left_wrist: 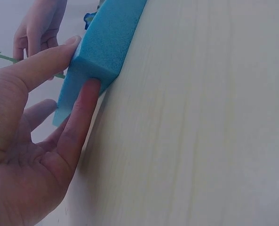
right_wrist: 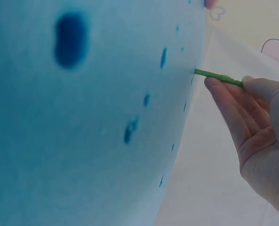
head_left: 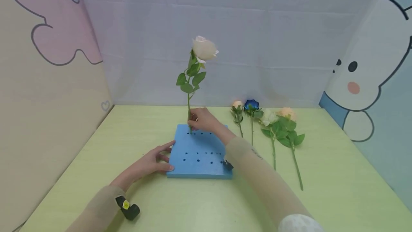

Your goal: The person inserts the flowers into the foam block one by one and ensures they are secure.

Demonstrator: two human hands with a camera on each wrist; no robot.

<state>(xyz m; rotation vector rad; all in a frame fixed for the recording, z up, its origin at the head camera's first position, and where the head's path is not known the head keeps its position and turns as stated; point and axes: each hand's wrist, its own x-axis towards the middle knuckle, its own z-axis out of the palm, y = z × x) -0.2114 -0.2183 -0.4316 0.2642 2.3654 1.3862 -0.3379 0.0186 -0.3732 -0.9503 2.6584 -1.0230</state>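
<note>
A white rose [head_left: 204, 49] with green leaves stands nearly upright above a blue foam block [head_left: 201, 143] that has rows of holes. My right hand [head_left: 203, 119] pinches its green stem [right_wrist: 219, 77] low down, between thumb and fingertips. The stem's lower end meets the block at the back row of holes, left of the middle. At the block's left side my left hand [head_left: 151, 162] is spread, its thumb at the front corner and a finger further back. In the left wrist view these fingers [left_wrist: 86, 106] press against the block's side.
Right of the block lie a small peach rose [head_left: 237, 105], a blue rose [head_left: 251, 105], a whitish rose [head_left: 269, 117] and a larger peach rose [head_left: 287, 113], stems toward me. A pale curtain [head_left: 219, 20] hangs behind the light wooden table [head_left: 128, 128].
</note>
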